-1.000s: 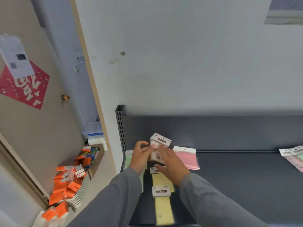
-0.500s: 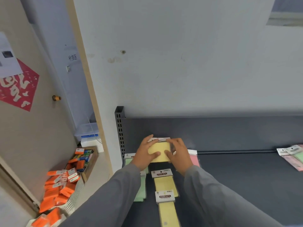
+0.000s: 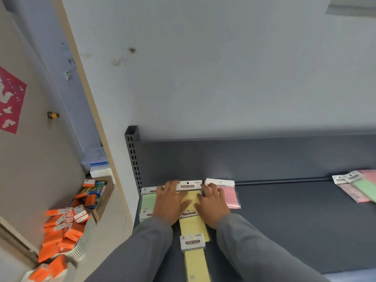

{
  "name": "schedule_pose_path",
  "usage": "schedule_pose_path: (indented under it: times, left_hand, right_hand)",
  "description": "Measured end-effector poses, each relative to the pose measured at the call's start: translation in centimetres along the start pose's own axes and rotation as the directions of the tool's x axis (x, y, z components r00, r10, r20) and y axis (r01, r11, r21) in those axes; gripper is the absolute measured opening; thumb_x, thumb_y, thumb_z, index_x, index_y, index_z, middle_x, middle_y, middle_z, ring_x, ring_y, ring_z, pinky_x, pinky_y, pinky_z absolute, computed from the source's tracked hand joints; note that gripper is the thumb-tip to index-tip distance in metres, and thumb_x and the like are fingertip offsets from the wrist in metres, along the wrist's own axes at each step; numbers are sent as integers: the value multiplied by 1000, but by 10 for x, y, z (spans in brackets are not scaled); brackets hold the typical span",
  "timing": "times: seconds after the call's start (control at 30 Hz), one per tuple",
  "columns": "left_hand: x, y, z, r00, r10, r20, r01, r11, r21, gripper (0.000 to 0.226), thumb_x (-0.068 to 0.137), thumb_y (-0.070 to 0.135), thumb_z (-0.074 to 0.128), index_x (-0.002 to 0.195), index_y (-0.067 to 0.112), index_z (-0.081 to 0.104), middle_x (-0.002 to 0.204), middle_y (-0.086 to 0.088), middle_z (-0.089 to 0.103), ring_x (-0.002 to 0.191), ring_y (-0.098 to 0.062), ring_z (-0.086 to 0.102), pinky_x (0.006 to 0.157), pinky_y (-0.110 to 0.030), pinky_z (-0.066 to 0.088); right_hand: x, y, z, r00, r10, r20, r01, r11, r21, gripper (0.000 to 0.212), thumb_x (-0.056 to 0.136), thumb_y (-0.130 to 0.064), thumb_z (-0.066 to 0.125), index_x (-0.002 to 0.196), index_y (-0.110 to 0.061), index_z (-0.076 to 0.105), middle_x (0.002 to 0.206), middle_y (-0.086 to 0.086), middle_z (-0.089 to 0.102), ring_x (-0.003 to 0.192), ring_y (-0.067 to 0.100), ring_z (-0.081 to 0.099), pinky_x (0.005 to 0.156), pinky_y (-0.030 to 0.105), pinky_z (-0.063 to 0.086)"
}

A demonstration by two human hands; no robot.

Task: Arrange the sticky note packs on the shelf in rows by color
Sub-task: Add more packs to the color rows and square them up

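On the dark grey shelf (image 3: 284,220), a yellow sticky note pack (image 3: 190,195) lies flat at the back of a yellow row. My left hand (image 3: 169,202) and my right hand (image 3: 212,204) rest flat on its two sides, fingers spread. Two more yellow packs (image 3: 194,241) run toward me in the same row. Green packs (image 3: 147,202) lie to the left, a pink pack (image 3: 230,195) to the right. A loose heap of pink and green packs (image 3: 358,186) sits at the far right.
The shelf's perforated upright (image 3: 133,159) and a back panel bound the left and rear. On the floor to the left, a white basket (image 3: 81,247) and a cardboard box (image 3: 101,198) hold orange and mixed packs.
Both hands brought the yellow pack down from mid-air and laid it flat on the shelf at the back of the yellow row. The hands now press on it.
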State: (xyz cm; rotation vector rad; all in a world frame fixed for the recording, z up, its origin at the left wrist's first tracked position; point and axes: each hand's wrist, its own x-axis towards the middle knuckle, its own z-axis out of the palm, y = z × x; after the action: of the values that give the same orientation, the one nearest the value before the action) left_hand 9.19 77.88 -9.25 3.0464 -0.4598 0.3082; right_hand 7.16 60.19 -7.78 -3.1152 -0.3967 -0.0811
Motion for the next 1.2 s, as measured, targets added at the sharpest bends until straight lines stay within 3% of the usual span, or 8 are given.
schedule_pose_path:
  times: [0.1, 0.23, 0.43, 0.57, 0.7, 0.93, 1.1, 1.2]
  left_hand:
    - [11, 3, -10, 997, 52, -60, -51, 999, 15, 50, 96, 61, 32, 123, 36, 66, 143, 2, 48, 133, -22, 41, 108, -49, 29]
    - [43, 46, -32, 946, 157, -283, -182, 981, -64, 39, 95, 48, 38, 112, 32, 69, 118, 8, 61, 112, -16, 56, 96, -38, 36]
    - [100, 226, -48, 855, 351, -381, -432, 890, -148, 27, 93, 42, 46, 103, 30, 68, 105, 9, 61, 98, -18, 58, 85, -38, 41]
    - [124, 369, -38, 839, 428, -337, -503, 845, -179, 33, 93, 45, 43, 108, 29, 68, 107, 8, 60, 100, -17, 57, 89, -37, 40]
    - [136, 507, -23, 857, 469, -215, -510, 833, -215, 34, 95, 45, 44, 115, 28, 66, 114, 6, 59, 105, -18, 56, 92, -38, 39]
    - [156, 656, 2, 921, 389, 9, -369, 880, -298, 35, 99, 39, 41, 125, 22, 57, 115, -4, 64, 108, -25, 57, 84, -38, 45]
    - [205, 684, 18, 979, 136, 154, -85, 950, -300, 55, 95, 56, 43, 136, 19, 48, 134, -10, 56, 125, -33, 47, 99, -48, 41]
    - [223, 692, 24, 967, 63, 248, 13, 956, -294, 66, 89, 62, 53, 138, 19, 41, 140, -12, 46, 129, -36, 41, 95, -48, 44]
  right_hand:
    - [-3, 14, -8, 995, 42, -89, -36, 998, 60, 49, 100, -43, 42, 140, -16, 50, 157, 9, 32, 144, 36, 23, 118, 52, 19]
    - [-13, 68, -29, 949, 150, -279, -134, 988, 75, 39, 84, -26, 62, 123, -17, 65, 127, 11, 62, 123, 38, 50, 101, 50, 40]
    - [-86, 224, -61, 861, 417, -291, -421, 906, 52, 24, 66, -22, 76, 87, -10, 74, 109, 16, 67, 111, 43, 59, 89, 52, 50]
    - [-165, 349, -63, 775, 575, -263, -580, 812, 66, 39, 63, -17, 76, 102, -12, 75, 119, 19, 65, 114, 46, 57, 90, 56, 49]
    - [-250, 463, -61, 711, 679, -182, -688, 725, 19, 43, 85, -22, 60, 128, -16, 62, 143, 13, 48, 135, 40, 37, 108, 51, 33]
    - [-312, 582, -46, 740, 672, -9, -665, 735, 133, 61, 94, -48, 55, 147, -20, 41, 146, 5, 45, 136, 28, 34, 113, 39, 32]
    - [-278, 587, -33, 820, 572, -14, -560, 808, 183, 64, 88, -60, 57, 137, -19, 50, 137, 6, 48, 129, 29, 40, 106, 41, 38]
    - [-261, 585, -31, 823, 567, -7, -560, 815, 150, 62, 79, -60, 63, 125, -19, 55, 127, 7, 45, 117, 34, 43, 98, 45, 42]
